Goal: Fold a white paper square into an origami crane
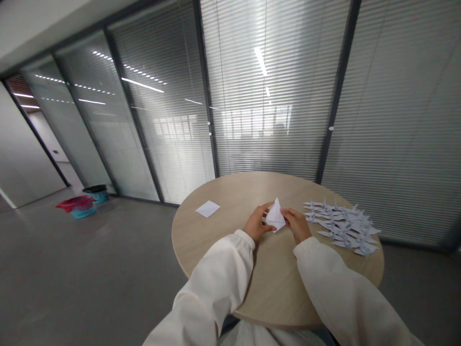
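a white paper (275, 218) is looking part-folded, with some shaping probably remaining; it is resting between the left hand (256, 223) and the right hand (297, 224), which are grasping its two sides over the bench (216, 245), its tip pointing away from the person. to the right of the right hand, a cluster of pointed paper shapes (347, 227) is lying, seemingly finished. farther left, well apart from the hands, a flat paper (208, 208) is lying, apparently not yet shaped.

The one head view looks forward and down from nearby, across the left hand (257, 224), right hand (298, 226) and surface (273, 283) toward the blinds (252, 91).
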A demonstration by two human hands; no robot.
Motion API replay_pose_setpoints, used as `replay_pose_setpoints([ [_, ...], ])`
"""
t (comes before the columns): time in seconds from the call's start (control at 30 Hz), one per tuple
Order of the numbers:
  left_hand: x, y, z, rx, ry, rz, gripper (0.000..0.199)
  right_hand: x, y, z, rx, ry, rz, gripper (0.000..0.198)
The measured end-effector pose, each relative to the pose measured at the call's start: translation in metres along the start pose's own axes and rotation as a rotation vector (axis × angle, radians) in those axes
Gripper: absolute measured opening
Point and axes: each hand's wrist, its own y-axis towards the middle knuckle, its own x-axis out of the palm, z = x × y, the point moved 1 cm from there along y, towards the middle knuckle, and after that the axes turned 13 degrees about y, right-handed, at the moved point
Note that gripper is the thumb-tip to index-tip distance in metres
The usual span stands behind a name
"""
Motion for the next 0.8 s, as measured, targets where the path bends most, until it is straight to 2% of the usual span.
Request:
replay_pose_setpoints([
  [0.27,-0.006,-0.001,0.003,0.014,0.041,0.076,0.061,0.002,-0.004,-0.005,0.035,0.060,-0.022,0.030],
  [0.47,-0.008,0.000,0.004,-0.019,0.064,0.149,0.031,0.003,-0.002,-0.002,0.039,0.101,-0.083,0.029],
  [0.6,-0.011,0.000,0.006,-0.057,0.087,0.169,0.032,0.003,-0.003,0.000,0.028,0.068,-0.125,0.029],
  [0.8,-0.017,0.000,0.005,-0.117,0.234,0.262,0.028,0.009,-0.008,-0.004,0.053,-0.056,-0.189,0.032],
])
